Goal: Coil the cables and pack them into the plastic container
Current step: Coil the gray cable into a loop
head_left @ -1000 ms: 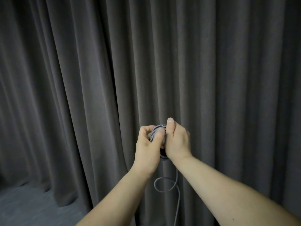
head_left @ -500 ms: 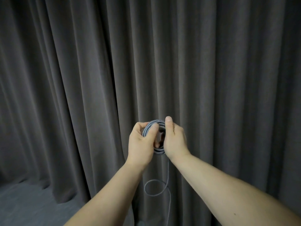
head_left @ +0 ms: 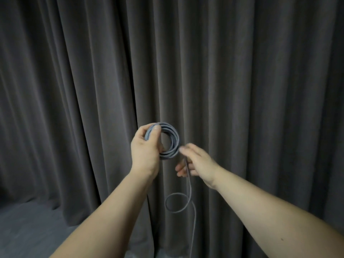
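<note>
A grey braided cable is wound into a small round coil [head_left: 172, 140] held up at chest height in front of the curtain. My left hand [head_left: 147, 151] grips the coil's left side, thumb across the top of the loops. The loose tail [head_left: 189, 185] drops from the coil's lower right, makes one free loop, then hangs down out of view. My right hand [head_left: 195, 161] sits just below and right of the coil with the tail running through its loosely curled fingers. The plastic container is not in view.
A dark grey pleated curtain [head_left: 242, 90] fills the whole background close behind my hands. A strip of grey carpet floor [head_left: 28, 229] shows at the lower left.
My right hand has come off the coil and dropped down and right along the tail. The left hand alone keeps the coil, which now faces me as an open ring.
</note>
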Motion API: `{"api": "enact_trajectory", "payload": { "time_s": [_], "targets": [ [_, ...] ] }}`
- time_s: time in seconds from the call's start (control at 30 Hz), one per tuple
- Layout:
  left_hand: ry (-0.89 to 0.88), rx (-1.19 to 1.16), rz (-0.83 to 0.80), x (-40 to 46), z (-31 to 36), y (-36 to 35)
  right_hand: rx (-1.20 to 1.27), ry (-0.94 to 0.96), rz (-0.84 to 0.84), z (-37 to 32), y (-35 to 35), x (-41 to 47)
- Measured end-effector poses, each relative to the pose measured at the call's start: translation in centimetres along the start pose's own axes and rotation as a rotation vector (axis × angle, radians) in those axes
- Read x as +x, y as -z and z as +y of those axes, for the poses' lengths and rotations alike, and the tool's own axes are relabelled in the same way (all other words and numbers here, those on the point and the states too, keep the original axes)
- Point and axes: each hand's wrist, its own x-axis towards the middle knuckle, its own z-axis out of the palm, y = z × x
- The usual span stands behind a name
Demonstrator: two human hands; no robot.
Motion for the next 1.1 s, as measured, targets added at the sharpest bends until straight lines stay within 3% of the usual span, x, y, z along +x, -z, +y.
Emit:
{"api": "enact_trajectory", "payload": {
  "time_s": [0.1, 0.3, 0.43, 0.6, 0.77, 0.93, 1.1],
  "targets": [
    [-0.005, -0.044, 0.093, 1.4, 0.2, 0.7, -0.2, -0.054, -0.006, 1.6, 0.6, 0.1],
    [-0.016, 0.013, 0.161, 2.3, 0.6, 2.0, -0.241, 0.051, 0.339, 1.9, 2.1, 1.1],
    [-0.019, 0.016, 0.222, 2.4, 0.7, 2.0, -0.578, 0.126, 0.304, 1.7, 2.3, 1.4],
    [-0.014, 0.071, 0.241, 2.4, 0.1, 2.4, -0.38, 0.03, 0.14, 1.3, 1.9, 1.0],
    [0.005, 0.253, 0.163, 0.7, -1.9, 2.8, -0.364, 0.13, 0.203, -0.3, 1.5, 1.1],
    [0.031, 0.208, 0.191, 1.1, -1.8, 2.7, -0.367, 0.002, 0.172, 0.3, 1.8, 0.6],
    [0.037, 0.302, 0.121, 0.7, -2.3, 2.6, -0.071, 0.01, 0.285, -1.0, 1.2, 0.8]
  ]
}}
